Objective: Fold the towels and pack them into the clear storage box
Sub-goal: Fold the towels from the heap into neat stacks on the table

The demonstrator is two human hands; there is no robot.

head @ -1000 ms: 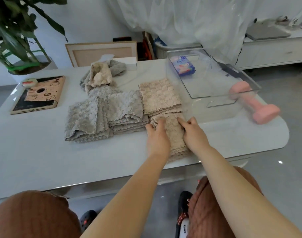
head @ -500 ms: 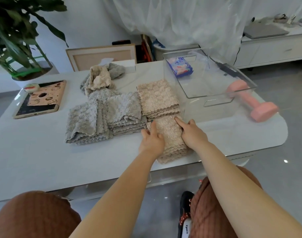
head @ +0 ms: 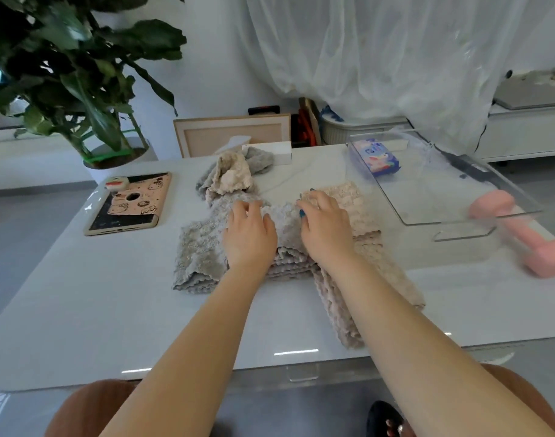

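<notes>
My left hand [head: 249, 236] and my right hand [head: 327, 230] lie side by side on a folded grey towel stack [head: 285, 220] in the middle of the table, fingers bent at its far edge. A second grey towel [head: 199, 257] lies to the left of it. A folded beige stack [head: 356, 200] sits just right of my right hand. Another folded beige towel [head: 389, 272] lies under my right forearm near the table's front. Unfolded beige and grey towels [head: 233, 175] are heaped at the back. The clear storage box [head: 452, 190] stands to the right and holds a blue packet [head: 377, 156].
A pink dumbbell [head: 528, 234] lies right of the box near the table edge. A tablet in a pink case [head: 128, 206] lies at the left. A potted plant [head: 81, 77] and a white tissue box [head: 271, 150] stand behind the table.
Both hands left the front beige towel and moved back and left onto the grey stack. The camera came closer to the table.
</notes>
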